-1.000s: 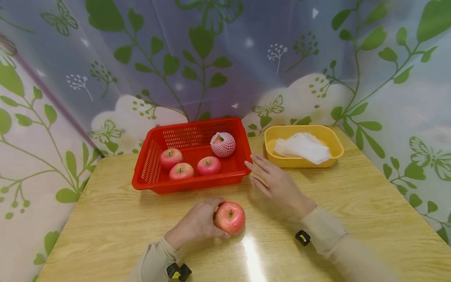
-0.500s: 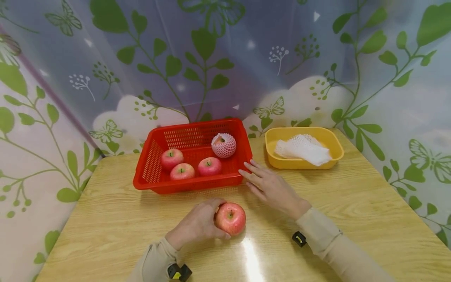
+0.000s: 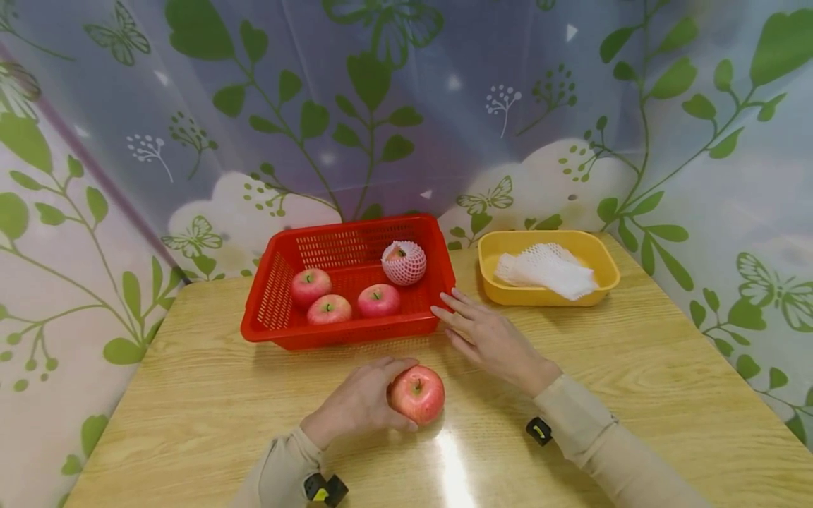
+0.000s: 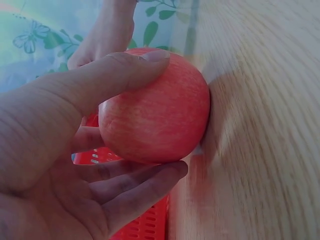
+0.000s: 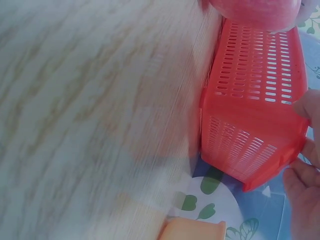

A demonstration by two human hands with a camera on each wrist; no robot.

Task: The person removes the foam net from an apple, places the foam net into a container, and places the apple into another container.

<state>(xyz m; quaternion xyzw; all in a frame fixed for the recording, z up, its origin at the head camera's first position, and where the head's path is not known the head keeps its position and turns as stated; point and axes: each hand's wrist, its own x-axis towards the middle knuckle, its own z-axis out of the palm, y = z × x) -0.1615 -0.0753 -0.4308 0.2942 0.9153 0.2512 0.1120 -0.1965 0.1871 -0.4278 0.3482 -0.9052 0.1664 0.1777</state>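
Observation:
My left hand (image 3: 362, 401) curls round a red apple (image 3: 418, 395) that stands on the table, stem up. Thumb and fingers lie on opposite sides of that apple in the left wrist view. With fairly straight fingers, my right hand (image 3: 492, 344) touches the front right corner of a red slotted basket (image 3: 349, 331). The right wrist view shows its fingertips (image 5: 302, 106) at the basket's rim. Inside the basket are three bare apples (image 3: 329, 309) and one apple in a pink foam net (image 3: 404, 263), at the back right.
A yellow tray (image 3: 540, 295) stands right of the basket, with white foam nets (image 3: 546, 268) in it. Both containers sit near the back of the wooden table (image 3: 190, 423), before a patterned cloth (image 3: 286, 141). Another cloth side hangs along the right.
My right hand has shifted slightly left, its fingers now over the basket's corner. The left hand keeps its grip on the apple, which stays in place.

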